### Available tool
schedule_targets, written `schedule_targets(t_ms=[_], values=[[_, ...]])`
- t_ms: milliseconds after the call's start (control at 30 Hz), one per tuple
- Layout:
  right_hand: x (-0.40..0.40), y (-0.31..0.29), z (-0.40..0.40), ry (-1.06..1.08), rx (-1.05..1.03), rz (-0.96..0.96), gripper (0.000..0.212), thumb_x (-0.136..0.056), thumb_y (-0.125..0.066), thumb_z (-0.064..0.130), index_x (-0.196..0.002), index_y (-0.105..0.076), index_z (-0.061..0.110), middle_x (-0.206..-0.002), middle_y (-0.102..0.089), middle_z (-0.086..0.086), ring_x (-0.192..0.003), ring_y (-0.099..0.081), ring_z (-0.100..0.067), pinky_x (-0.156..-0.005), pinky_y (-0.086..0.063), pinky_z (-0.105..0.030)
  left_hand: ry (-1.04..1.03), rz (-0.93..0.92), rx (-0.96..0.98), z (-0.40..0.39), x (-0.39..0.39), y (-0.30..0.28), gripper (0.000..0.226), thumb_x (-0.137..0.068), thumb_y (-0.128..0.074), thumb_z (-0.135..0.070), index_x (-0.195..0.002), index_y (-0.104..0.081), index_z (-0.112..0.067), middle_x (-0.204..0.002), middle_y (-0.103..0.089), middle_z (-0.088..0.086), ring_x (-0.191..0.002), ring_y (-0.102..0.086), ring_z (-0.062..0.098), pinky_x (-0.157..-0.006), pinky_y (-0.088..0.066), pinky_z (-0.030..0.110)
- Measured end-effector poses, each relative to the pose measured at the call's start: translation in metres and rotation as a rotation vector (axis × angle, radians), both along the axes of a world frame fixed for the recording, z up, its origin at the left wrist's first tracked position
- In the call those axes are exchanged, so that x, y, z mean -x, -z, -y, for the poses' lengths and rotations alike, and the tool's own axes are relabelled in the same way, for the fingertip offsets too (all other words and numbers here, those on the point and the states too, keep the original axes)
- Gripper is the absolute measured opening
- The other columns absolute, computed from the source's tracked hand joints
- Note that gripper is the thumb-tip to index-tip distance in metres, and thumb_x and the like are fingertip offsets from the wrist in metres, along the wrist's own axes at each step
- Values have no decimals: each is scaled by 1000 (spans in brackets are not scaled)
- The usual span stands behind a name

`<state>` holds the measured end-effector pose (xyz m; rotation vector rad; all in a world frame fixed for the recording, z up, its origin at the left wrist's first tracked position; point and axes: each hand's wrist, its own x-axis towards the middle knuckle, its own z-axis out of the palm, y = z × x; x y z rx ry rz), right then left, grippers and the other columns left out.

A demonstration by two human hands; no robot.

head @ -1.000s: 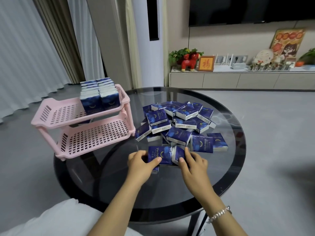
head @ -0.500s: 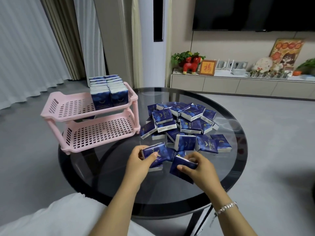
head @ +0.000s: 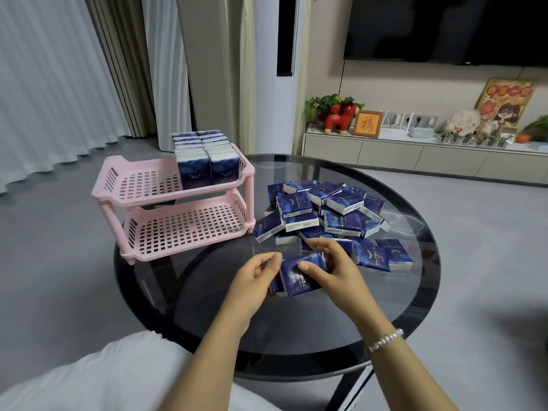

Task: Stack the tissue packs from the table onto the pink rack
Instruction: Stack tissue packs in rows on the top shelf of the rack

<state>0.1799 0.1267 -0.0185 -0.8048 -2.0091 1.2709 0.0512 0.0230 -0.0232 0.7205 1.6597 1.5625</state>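
Observation:
A loose pile of dark blue tissue packs (head: 326, 212) lies on the round black glass table (head: 400, 292). The pink two-tier rack (head: 142, 191) stands at the table's left edge; two rows of upright packs (head: 207, 161) fill the right end of its top shelf, and the lower shelf holds nothing I can see. Just above the glass in front of the pile, my left hand (head: 252, 283) and my right hand (head: 335, 268) press blue tissue packs (head: 296, 277) together between them. How many packs each hand holds is hidden by the fingers.
A single pack (head: 394, 256) lies at the pile's right edge. Behind the table are a low cabinet (head: 415, 155) with ornaments, a dark TV and a white floor unit. Grey floor surrounds the table; my white clothing fills the bottom left.
Both hands lifted packs off the glass and brought them together; the right hand's pack has swung in against the left hand's. The camera has moved closer to the table.

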Motion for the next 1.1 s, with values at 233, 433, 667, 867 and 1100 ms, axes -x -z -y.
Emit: schedule_targets(t_ms=[233, 433, 667, 867, 1100], values=[[8, 0, 7, -44, 141, -51, 52, -76, -54, 54, -125, -55, 38, -113, -63, 12, -103, -61, -5, -86, -49, -19, -99, 88, -65, 5, 6, 2, 32, -85, -69, -29, -111, -62, -10, -99, -74, 4, -87, -72, 17, -75, -58, 34], [18, -6, 10, -222, 316, -125, 31, -95, -48, 30, -124, -55, 39, -121, -64, 9, -99, -63, -11, -84, -51, -33, -137, 18, -21, 9, 10, 4, 29, -86, -65, -38, -102, -60, -14, -97, -73, 5, -90, -71, 19, -89, -55, 44], [35, -18, 7, -323, 203, 52, 29, -97, -47, 21, -122, -59, 30, -112, -67, 14, -101, -63, -2, -84, -50, -19, 39, 29, 33, 18, 22, -8, 23, -91, -60, -31, -110, -67, -20, -99, -75, 2, -91, -71, 17, -86, -56, 37], [48, -14, -12, -113, -121, 286, 35, -94, -52, 33, -128, -56, 26, -115, -64, 9, -108, -56, -11, -88, -47, -25, -279, 193, -21, 20, 39, -3, 16, -91, -62, -28, -102, -66, -19, -96, -73, 3, -87, -69, 17, -85, -54, 37], [55, -23, -10, -342, -379, 878, 63, -87, -62, 38, -143, -35, 26, -143, -38, -2, -132, -23, -28, -108, -21, -42, -402, 223, -27, 18, 43, 7, 34, -91, -62, -29, -120, -58, -12, -111, -69, 6, -98, -66, 19, -89, -51, 34]])
